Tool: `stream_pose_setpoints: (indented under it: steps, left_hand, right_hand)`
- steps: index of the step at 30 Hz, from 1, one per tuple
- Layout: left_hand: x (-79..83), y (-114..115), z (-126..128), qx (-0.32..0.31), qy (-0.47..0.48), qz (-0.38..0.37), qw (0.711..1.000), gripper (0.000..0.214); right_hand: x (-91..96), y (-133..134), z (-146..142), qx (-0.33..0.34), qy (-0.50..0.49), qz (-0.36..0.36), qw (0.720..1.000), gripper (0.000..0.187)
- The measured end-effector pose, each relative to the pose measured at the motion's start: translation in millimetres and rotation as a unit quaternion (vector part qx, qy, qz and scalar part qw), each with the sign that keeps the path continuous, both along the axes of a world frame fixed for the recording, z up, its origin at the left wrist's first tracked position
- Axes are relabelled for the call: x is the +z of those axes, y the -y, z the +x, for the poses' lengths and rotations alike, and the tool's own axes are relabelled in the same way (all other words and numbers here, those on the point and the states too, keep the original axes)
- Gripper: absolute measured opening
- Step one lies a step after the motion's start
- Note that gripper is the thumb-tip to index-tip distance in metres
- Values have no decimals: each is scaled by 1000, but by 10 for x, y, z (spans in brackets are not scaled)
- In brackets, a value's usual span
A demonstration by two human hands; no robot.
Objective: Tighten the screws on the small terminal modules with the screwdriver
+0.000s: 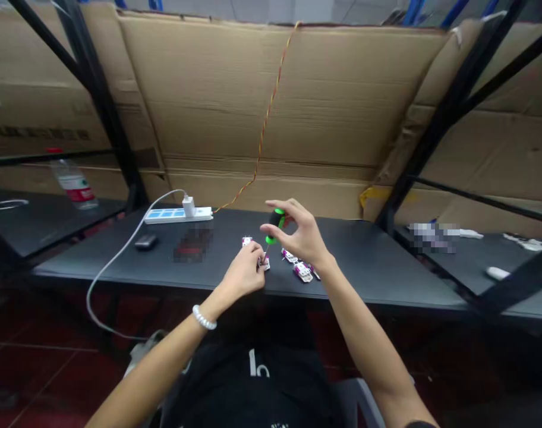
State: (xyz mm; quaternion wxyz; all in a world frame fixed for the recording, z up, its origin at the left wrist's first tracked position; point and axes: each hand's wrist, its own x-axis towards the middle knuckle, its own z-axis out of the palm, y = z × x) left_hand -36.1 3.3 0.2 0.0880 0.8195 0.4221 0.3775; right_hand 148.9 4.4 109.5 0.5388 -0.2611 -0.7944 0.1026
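A small screwdriver point(277, 219) with a black and green handle stands tilted, its tip pointing down at a white and purple plastic part point(266, 262) on the table. My right hand point(304, 232) has its thumb against the handle and its index finger stretched over the top; other fingers are partly hidden behind. Low on the tabletop, my left hand point(245, 268) pinches the white and purple part, covering most of it. Another such piece point(246, 241) lies just beyond my left fingers. Under my right hand several similar white and purple pieces point(302, 271) lie in a loose group.
On the dark table point(387, 267) a white power strip point(164, 216) with a plugged-in charger stands at the back left; its white cable point(114, 261) hangs over the front edge. A black object point(146, 242) lies nearby. Black metal posts point(413, 160) flank the table, with cardboard point(217, 95) behind.
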Motion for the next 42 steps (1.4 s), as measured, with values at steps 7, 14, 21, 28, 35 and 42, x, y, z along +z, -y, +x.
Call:
stream_pose_setpoints:
  steps: [7,14,21,28,35,42]
  left_hand:
    - [-7,-5,-1,-3,-4,-3,1000,16]
    - [6,14,7,6,-9,-16,1000,15]
    - [-5,11,13,14,-12,-10,1000,16]
    - [5,20,18,14,-16,-3,1000,15]
    - [18,32,20,6,-13,-1,1000,16]
    - [15,35,21,16,-19,-4,1000,17]
  right_hand:
    - [-39,-14,-23,66,-17,-31,997,42]
    - [-3,-7,-21,85,6,-34,996,49]
    - [19,-1,-16,6,8,1,1000,38]
    - [-12,-6,-25,53,-11,-26,998,38]
    - [20,29,-25,76,16,-29,997,49]
    - [45,18,-13,-8,10,13,1000,38]
